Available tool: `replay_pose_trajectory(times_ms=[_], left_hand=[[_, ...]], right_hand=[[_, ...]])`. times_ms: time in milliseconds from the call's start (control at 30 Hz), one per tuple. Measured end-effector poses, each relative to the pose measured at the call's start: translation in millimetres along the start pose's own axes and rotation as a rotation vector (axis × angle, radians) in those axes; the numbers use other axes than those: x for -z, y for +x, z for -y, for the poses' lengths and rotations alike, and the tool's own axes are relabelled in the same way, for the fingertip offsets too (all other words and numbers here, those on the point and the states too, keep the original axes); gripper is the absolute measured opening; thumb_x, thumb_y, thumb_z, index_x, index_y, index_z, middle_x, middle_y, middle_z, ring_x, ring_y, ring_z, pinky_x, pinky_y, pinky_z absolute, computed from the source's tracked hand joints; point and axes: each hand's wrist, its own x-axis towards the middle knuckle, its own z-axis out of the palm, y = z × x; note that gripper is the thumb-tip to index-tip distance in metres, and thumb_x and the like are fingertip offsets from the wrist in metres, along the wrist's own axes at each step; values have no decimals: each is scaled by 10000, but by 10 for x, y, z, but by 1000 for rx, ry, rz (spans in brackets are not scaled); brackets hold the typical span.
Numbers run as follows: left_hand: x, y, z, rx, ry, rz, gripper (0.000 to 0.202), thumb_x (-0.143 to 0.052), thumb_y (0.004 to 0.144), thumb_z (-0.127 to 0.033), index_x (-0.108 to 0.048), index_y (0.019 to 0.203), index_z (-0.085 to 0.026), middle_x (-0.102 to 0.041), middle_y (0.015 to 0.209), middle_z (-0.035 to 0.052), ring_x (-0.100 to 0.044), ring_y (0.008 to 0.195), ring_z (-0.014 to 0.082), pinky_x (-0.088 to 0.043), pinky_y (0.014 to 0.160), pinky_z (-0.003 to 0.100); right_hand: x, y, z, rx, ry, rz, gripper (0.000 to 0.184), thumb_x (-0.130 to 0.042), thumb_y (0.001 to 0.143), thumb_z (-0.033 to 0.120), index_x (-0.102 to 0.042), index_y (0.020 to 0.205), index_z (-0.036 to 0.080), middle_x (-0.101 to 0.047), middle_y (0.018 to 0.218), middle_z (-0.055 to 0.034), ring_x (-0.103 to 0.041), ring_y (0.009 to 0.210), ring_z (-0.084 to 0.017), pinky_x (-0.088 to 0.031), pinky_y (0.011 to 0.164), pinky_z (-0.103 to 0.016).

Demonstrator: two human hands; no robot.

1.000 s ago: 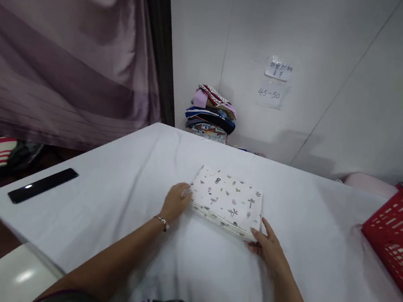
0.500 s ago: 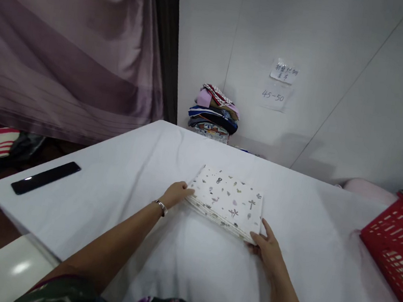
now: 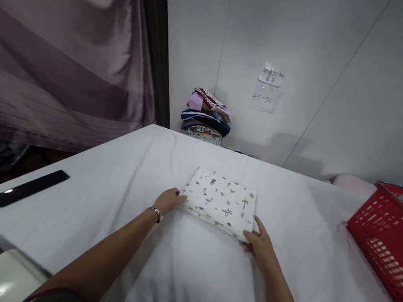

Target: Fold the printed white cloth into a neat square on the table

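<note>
A folded white cloth (image 3: 219, 198) with small printed palm trees, birds and leaves lies on the white-covered table (image 3: 115, 184). Its near edge shows several stacked layers. My left hand (image 3: 169, 200) grips the near left corner, thumb on top and the other fingers mostly hidden. At the near right corner my right hand (image 3: 261, 240) pinches the cloth, with the thumb above, some fingers under it and the index finger stretched along the right side. A bracelet (image 3: 158, 214) circles my left wrist.
A red plastic basket (image 3: 374, 218) stands at the right edge. On the left of the table lies a flat black object (image 3: 31, 188). Folded fabrics (image 3: 206, 117) are piled beyond the far edge, near paper signs (image 3: 266, 98) on the wall. A purple curtain (image 3: 58, 53) hangs at left.
The view has turned slightly to the right, so things appear shifted left and more of the basket shows. Both hands keep their hold on the folded cloth, which looks unchanged.
</note>
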Motion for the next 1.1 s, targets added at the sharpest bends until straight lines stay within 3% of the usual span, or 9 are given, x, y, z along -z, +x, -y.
replay_pose_trajectory(times_ms=[100,233,400,533,633,700,800,933,1100], left_hand=[[1,-37,-62,-14,22,89,267,-501,708,-428,-553,723,-167,-642,752,63,-582,705,194,-358,574,256],[-115,-301,-82,-77,17,163,277,-565,658,-444,-562,714,-173,-651,757,51,-589,711,197,-370,569,253],[-191,-607,9,-114,-18,199,465,-533,671,-574,-570,907,-175,-660,818,53,-606,716,213,-403,584,280],[-157,-600,-110,-267,55,-70,616,-491,745,-506,-419,1243,-151,-591,1130,115,-573,984,251,-442,778,346],[-228,-541,-339,-564,121,-262,542,-430,814,-446,-412,1266,-148,-478,1302,125,-414,1215,253,-330,987,405],[-328,-492,-475,-688,187,-270,544,-413,826,-472,-420,1276,-167,-422,1363,111,-313,1290,260,-219,1058,450],[-488,-405,-554,-632,295,-146,652,-365,814,-578,-398,1318,-167,-318,1430,103,-201,1340,280,-114,1083,486],[-600,-327,-491,-504,358,-25,738,-258,809,-647,-335,1367,-170,-225,1468,75,-136,1359,269,-90,1085,485],[-576,-332,-483,-485,372,7,744,-248,807,-647,-309,1381,-177,-190,1478,64,-91,1368,256,-48,1089,482]], right_hand=[[80,-9,70,-12,-5,-6,871,-659,674,261,-195,1408,193,-634,699,-11,-557,502,-127,-417,426,-215],[348,-13,154,-21,-45,-45,844,-648,674,257,-223,1400,189,-611,648,7,-539,491,-126,-425,446,-226],[482,-1,118,-43,-187,-101,757,-582,676,219,-300,1377,180,-563,663,13,-521,496,-123,-419,446,-233],[404,19,109,-35,-238,-128,767,-537,646,169,-305,1377,200,-526,668,29,-496,500,-105,-404,453,-214],[385,22,115,-29,-220,-111,788,-519,635,171,-281,1385,197,-513,657,36,-482,486,-100,-375,433,-203],[397,15,115,-22,-215,-106,785,-518,636,183,-281,1385,191,-509,651,39,-479,479,-99,-362,430,-201],[424,-9,121,14,-300,-125,758,-520,650,209,-309,1378,183,-521,633,41,-486,491,-106,-362,453,-207],[429,-51,165,73,-542,-150,704,-513,669,220,-367,1358,206,-587,662,26,-543,607,-143,-401,583,-240],[424,-81,182,128,-761,-171,704,-505,679,205,-355,1367,226,-645,963,-46,-572,885,-209,-412,777,-305]])
